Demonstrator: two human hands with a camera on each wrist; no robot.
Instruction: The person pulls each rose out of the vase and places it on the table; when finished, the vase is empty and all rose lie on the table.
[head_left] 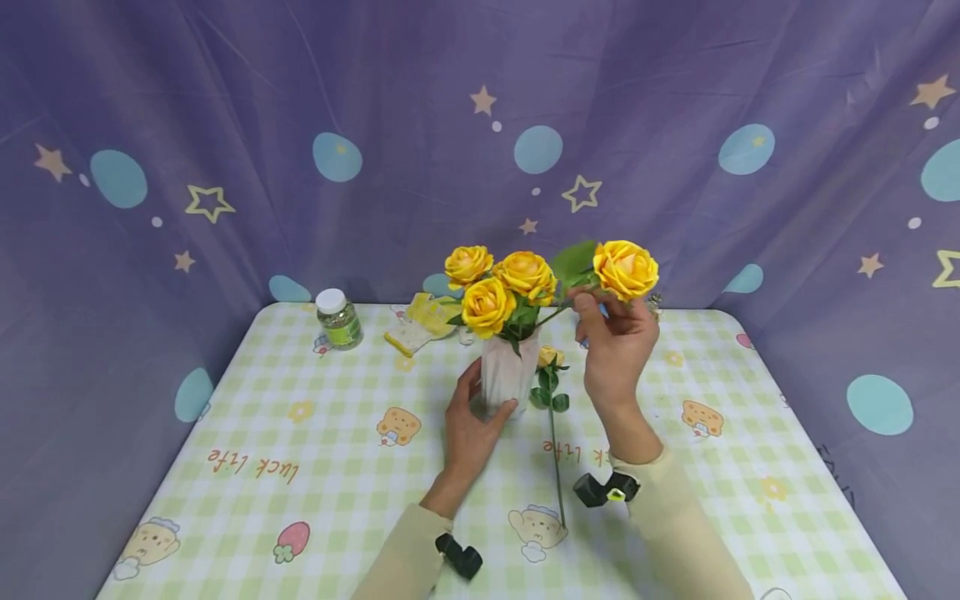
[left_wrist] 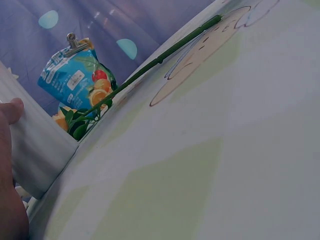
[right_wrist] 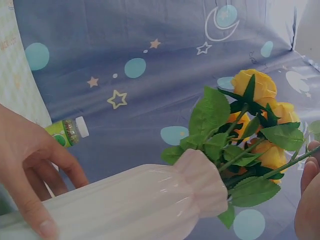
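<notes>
A white fluted vase (head_left: 507, 375) stands upright on the table, holding several yellow roses (head_left: 489, 307). My left hand (head_left: 474, 425) grips the vase low down, thumb in front and fingers round its left side. In the right wrist view the left hand (right_wrist: 40, 170) holds the vase (right_wrist: 145, 200) too. My right hand (head_left: 618, 350) pinches the stem of a yellow rose (head_left: 626, 270) that leans out to the right, its stem running into the vase mouth. One more yellow rose lies on the table, its long green stem (head_left: 556, 458) pointing toward me.
A white-capped jar (head_left: 339, 320) stands at the back left. Beside it lie yellow and white gloves (head_left: 423, 325). Behind the vase is a blue pouch (left_wrist: 80, 80) with a metal clip. A checked cloth (head_left: 330, 500) covers the table, and purple curtains (head_left: 420, 167) surround it.
</notes>
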